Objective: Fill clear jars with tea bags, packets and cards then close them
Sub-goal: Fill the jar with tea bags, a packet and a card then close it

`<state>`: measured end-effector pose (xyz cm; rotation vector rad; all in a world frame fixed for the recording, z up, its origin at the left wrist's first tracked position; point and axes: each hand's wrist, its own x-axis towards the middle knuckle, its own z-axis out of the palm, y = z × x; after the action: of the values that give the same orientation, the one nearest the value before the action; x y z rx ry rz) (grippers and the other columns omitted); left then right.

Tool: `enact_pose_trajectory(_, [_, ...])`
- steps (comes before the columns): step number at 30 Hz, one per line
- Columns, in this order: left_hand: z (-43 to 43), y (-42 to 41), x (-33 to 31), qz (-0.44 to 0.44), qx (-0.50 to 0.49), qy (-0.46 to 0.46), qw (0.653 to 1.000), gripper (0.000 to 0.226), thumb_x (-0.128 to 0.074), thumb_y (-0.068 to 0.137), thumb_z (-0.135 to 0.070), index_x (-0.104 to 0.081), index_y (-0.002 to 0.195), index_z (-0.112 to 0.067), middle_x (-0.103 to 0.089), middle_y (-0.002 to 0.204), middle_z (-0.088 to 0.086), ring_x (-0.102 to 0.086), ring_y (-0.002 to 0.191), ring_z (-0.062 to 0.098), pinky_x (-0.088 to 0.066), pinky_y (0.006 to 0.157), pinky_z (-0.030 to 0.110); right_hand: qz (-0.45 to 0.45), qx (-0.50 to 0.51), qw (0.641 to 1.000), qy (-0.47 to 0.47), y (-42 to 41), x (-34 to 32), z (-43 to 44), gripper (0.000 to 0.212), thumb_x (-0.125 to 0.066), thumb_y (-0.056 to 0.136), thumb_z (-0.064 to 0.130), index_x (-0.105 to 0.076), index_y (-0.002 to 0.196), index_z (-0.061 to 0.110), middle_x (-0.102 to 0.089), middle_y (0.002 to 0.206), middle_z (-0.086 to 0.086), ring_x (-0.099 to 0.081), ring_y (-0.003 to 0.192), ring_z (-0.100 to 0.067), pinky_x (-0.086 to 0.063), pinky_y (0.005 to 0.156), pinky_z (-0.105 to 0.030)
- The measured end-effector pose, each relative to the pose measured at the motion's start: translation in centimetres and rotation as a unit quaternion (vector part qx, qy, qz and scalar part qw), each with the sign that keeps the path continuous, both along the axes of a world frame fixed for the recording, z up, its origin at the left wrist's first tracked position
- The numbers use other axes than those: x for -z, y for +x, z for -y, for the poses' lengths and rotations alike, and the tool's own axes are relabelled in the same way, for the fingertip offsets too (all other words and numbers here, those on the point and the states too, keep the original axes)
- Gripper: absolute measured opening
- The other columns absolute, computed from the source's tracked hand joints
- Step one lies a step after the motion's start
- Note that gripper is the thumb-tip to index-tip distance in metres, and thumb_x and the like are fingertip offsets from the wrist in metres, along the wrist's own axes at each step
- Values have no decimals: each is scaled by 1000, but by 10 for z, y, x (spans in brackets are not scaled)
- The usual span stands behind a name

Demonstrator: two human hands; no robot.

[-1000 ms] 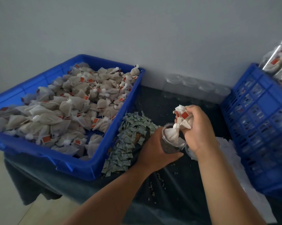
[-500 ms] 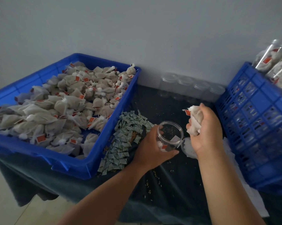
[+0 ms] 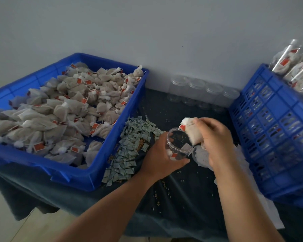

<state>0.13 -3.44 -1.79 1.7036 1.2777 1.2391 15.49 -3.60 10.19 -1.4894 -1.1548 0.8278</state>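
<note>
My left hand point(image 3: 160, 154) grips a clear open jar point(image 3: 177, 145), tilted toward me above the dark cloth. One tea bag with a red tag lies inside the jar. My right hand point(image 3: 215, 142) holds a white tea bag point(image 3: 191, 131) with a red tag right at the jar's rim. A jar lid point(image 3: 200, 157) lies under my right hand on the cloth. Small green packets point(image 3: 129, 149) are heaped left of the jar. A blue tray point(image 3: 88, 179) at the left is piled with tea bags point(image 3: 60, 110).
A row of empty clear jars point(image 3: 199, 91) stands along the wall at the back. A blue slatted crate point(image 3: 273, 133) at the right holds filled jars point(image 3: 297, 70). White cards point(image 3: 243, 154) lie by the crate. Loose grains are scattered on the dark cloth point(image 3: 182, 198).
My right hand dropped a tea bag into the jar, drew back with another, and now brings that bag to the jar's rim. My left hand tipped the jar's mouth toward me.
</note>
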Motion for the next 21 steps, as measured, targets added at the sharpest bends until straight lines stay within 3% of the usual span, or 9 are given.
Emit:
enact_pose_trajectory(3, [1, -1, -1, 8, 5, 0, 1000, 87, -97, 64, -56, -39, 128, -70, -58, 129, -42, -60, 118, -16, -52, 91, 8, 99, -84, 987, -90, -5, -5, -5, 25, -56, 105, 53, -77, 112, 40, -74, 102, 20, -67, 97, 3, -45, 76, -28])
enact_pose_trajectory(5, [3, -2, -4, 6, 2, -1, 1000, 87, -95, 63, -61, -37, 126, -74, -54, 127, -46, -58, 116, -18, -52, 88, 7, 73, -76, 990, -93, 0, -10, -11, 25, -52, 106, 33, -75, 116, 38, -70, 112, 10, -64, 102, -9, -46, 76, -30])
enact_pose_trajectory(6, [4, -2, -5, 4, 1, -1, 1000, 86, -93, 62, -64, -35, 125, -75, -53, 127, -47, -58, 116, -19, -54, 87, 9, 16, -71, 994, -87, 5, -12, -12, 30, -50, 104, 20, -74, 116, 33, -67, 113, 3, -62, 94, -12, -46, 70, -28])
enact_pose_trajectory(8, [5, -2, -6, -3, 0, 3, 1000, 84, -91, 62, -66, -34, 123, -77, -51, 127, -47, -57, 115, -19, -56, 86, 12, -186, -78, 977, -66, 15, -15, -12, 42, -47, 97, -4, -72, 118, 22, -59, 106, -4, -55, 76, -9, -40, 58, -22])
enact_pose_trajectory(10, [5, -2, -7, -6, -1, 5, 1000, 84, -91, 63, -66, -33, 123, -77, -51, 127, -48, -57, 115, -19, -59, 86, 17, -339, -84, 936, -46, 23, -16, -11, 45, -49, 94, -16, -71, 119, 15, -58, 107, -8, -64, 81, -9, -51, 65, -20])
enact_pose_trajectory(12, [5, -3, -7, -6, -1, 4, 1000, 85, -91, 63, -66, -32, 124, -77, -50, 127, -49, -56, 115, -20, -61, 88, 22, -352, -82, 932, -10, 21, -14, -10, 36, -59, 96, -15, -72, 116, 12, -69, 103, -8, -76, 95, -17, -61, 82, -24])
enact_pose_trajectory(16, [5, -1, -6, -4, -4, 4, 1000, 87, -92, 62, -65, -34, 126, -75, -53, 128, -45, -58, 116, -17, -62, 90, 27, -218, -77, 970, 79, -1, -2, -6, 24, -78, 91, 8, -74, 109, 23, -75, 93, 2, -76, 101, -20, -63, 92, -35])
enact_pose_trajectory(19, [4, -1, -6, 5, 5, 3, 1000, 84, -94, 65, -62, -39, 128, -68, -59, 127, -37, -63, 115, -10, -63, 89, 31, 67, -81, 988, 109, -17, 15, -5, 14, -77, 96, 25, -74, 104, 36, -74, 100, 13, -72, 98, -7, -59, 90, -33])
enact_pose_trajectory(21, [4, -1, -7, 24, 20, 11, 999, 81, -94, 69, -57, -42, 131, -63, -64, 127, -30, -68, 111, -3, -64, 83, 33, 258, -111, 948, 152, -26, 25, -2, 6, -70, 102, 29, -74, 103, 33, -72, 98, 20, -68, 103, -2, -54, 93, -25])
